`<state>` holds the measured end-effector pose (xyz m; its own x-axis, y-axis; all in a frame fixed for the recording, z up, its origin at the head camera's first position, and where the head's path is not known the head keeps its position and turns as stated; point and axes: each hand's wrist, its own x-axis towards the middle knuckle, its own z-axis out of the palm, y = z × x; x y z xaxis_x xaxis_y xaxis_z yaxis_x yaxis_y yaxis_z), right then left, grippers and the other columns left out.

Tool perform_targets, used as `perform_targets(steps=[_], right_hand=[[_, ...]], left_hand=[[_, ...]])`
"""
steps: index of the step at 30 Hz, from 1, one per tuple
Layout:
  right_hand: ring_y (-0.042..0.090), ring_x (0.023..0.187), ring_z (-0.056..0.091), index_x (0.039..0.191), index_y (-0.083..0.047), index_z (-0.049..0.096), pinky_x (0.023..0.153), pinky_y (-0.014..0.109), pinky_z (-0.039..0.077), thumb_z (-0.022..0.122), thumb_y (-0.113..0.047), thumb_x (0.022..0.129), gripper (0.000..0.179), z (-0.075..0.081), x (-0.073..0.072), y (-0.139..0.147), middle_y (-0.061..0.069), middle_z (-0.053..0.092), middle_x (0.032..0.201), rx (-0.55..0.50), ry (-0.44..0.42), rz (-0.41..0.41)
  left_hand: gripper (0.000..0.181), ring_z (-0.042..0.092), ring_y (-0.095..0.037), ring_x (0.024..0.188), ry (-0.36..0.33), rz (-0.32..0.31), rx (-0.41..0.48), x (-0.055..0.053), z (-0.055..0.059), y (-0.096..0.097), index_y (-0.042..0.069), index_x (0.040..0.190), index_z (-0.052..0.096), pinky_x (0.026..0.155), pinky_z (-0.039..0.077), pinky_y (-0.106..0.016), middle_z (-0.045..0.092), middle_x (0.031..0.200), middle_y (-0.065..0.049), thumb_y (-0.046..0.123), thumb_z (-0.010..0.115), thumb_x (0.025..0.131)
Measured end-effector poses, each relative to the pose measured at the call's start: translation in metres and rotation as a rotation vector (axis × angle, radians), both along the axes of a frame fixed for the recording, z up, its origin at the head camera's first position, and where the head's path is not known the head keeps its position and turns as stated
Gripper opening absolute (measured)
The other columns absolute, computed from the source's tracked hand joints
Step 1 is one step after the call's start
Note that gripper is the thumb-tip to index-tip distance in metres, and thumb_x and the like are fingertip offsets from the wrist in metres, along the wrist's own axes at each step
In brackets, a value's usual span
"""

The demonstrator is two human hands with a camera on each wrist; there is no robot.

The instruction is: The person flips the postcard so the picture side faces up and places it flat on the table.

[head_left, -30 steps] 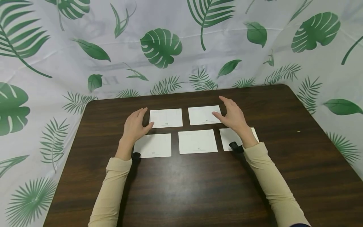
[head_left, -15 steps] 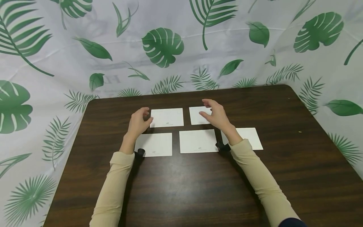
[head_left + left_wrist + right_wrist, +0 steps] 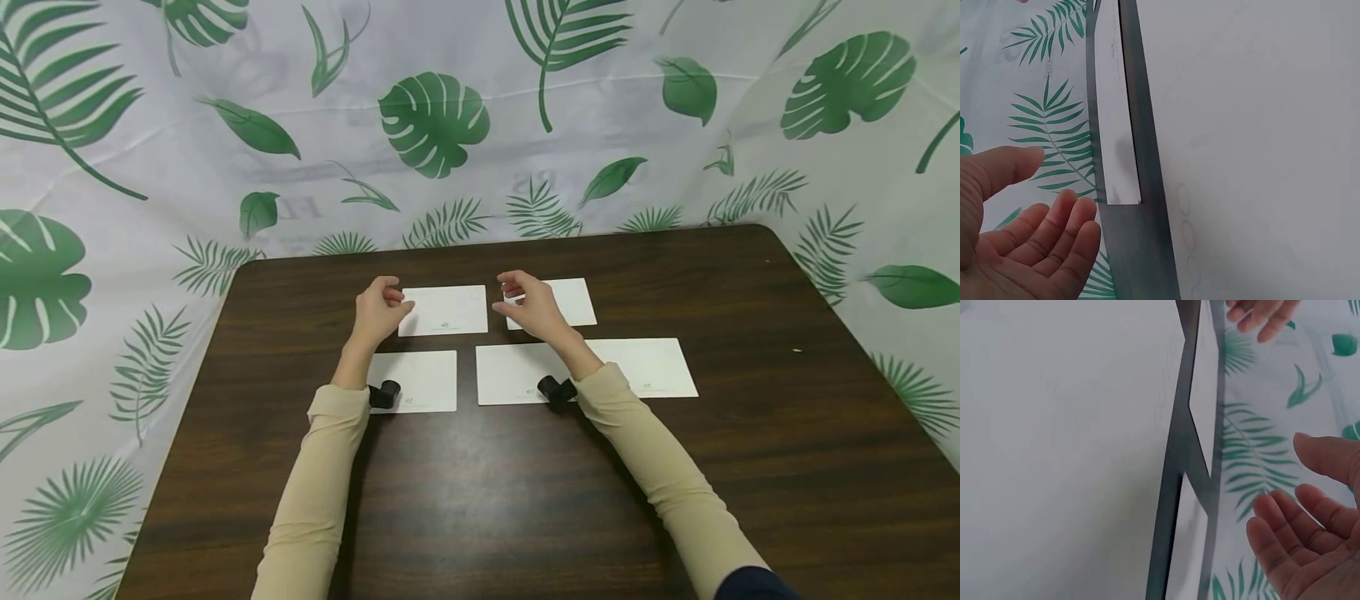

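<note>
Several white cards lie flat on a dark wooden table, in two rows. My left hand (image 3: 381, 310) is at the left edge of the back left card (image 3: 448, 310), fingers loosely bent and holding nothing. Over the left part of the back right card (image 3: 573, 302) is my right hand (image 3: 534, 308), also with bent fingers and nothing between them. Both wrist views show thumb and fingers apart, held above the cards. The front left card (image 3: 431, 375) is partly covered by my left wrist. My right forearm crosses the front middle card (image 3: 506, 375) and the front right card (image 3: 652, 367).
A black wrist camera (image 3: 385, 394) sits on my left wrist and another black camera (image 3: 557, 389) on my right. The wooden table (image 3: 450, 500) ends at the back against a white curtain (image 3: 315, 150) with green leaves. A tiny pale speck (image 3: 797, 351) lies at the right.
My right hand has moved left, from the right side of the back right card to its left part. My left hand has shifted slightly right. Fingers of both hands are more bent; the cards stay put.
</note>
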<state>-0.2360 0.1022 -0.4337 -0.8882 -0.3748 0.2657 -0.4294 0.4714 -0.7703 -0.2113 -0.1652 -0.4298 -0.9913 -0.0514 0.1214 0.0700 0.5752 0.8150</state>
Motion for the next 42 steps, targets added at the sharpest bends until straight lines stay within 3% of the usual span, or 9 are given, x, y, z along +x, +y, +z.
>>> perform_targets(steps=[10, 15, 28, 37, 42], right_hand=[[0.029, 0.095, 0.06, 0.118, 0.007, 0.056, 0.083, 0.035, 0.049, 0.071, -0.003, 0.081, 0.041, -0.006, -0.01, -0.029, 0.02, 0.061, 0.105, 0.029, -0.131, 0.049], [0.028, 0.096, 0.058, 0.119, 0.004, 0.056, 0.084, 0.035, 0.047, 0.072, -0.003, 0.08, 0.042, -0.006, -0.018, -0.04, 0.02, 0.061, 0.108, 0.059, -0.175, 0.057], [0.03, 0.112, 0.049, 0.128, 0.0, 0.05, 0.096, 0.034, 0.04, 0.077, -0.004, 0.076, 0.058, -0.003, -0.033, -0.057, 0.018, 0.051, 0.123, 0.243, -0.299, 0.069], [0.023, 0.094, 0.042, 0.123, 0.002, 0.054, 0.085, 0.032, 0.039, 0.079, -0.002, 0.07, 0.059, -0.005, -0.037, -0.062, 0.013, 0.049, 0.103, 0.328, -0.287, 0.054], [0.024, 0.097, 0.043, 0.121, 0.002, 0.056, 0.088, 0.032, 0.039, 0.079, -0.002, 0.068, 0.058, -0.005, -0.04, -0.063, 0.013, 0.048, 0.105, 0.366, -0.279, 0.048]], left_hand=[[0.066, 0.052, -0.037, 0.106, -0.232, 0.039, 0.04, -0.011, -0.001, 0.002, -0.004, 0.14, 0.031, 0.089, 0.044, -0.045, 0.051, 0.122, -0.025, 0.01, 0.065, 0.085], [0.068, 0.047, -0.038, 0.113, -0.289, 0.026, 0.027, -0.018, -0.002, 0.001, -0.003, 0.14, 0.03, 0.093, 0.041, -0.045, 0.047, 0.128, -0.024, 0.011, 0.065, 0.085], [0.066, 0.048, -0.036, 0.107, -0.304, -0.001, -0.022, -0.027, -0.004, -0.004, -0.007, 0.137, 0.035, 0.092, 0.042, -0.043, 0.051, 0.119, -0.024, 0.006, 0.068, 0.082], [0.051, 0.045, -0.031, 0.097, -0.291, -0.046, -0.157, -0.035, -0.009, -0.005, -0.01, 0.123, 0.052, 0.088, 0.042, -0.042, 0.051, 0.107, -0.021, 0.005, 0.071, 0.078], [0.041, 0.045, -0.03, 0.094, -0.286, -0.068, -0.186, -0.037, -0.006, -0.007, -0.009, 0.111, 0.056, 0.084, 0.041, -0.04, 0.05, 0.101, -0.018, 0.006, 0.073, 0.077]])
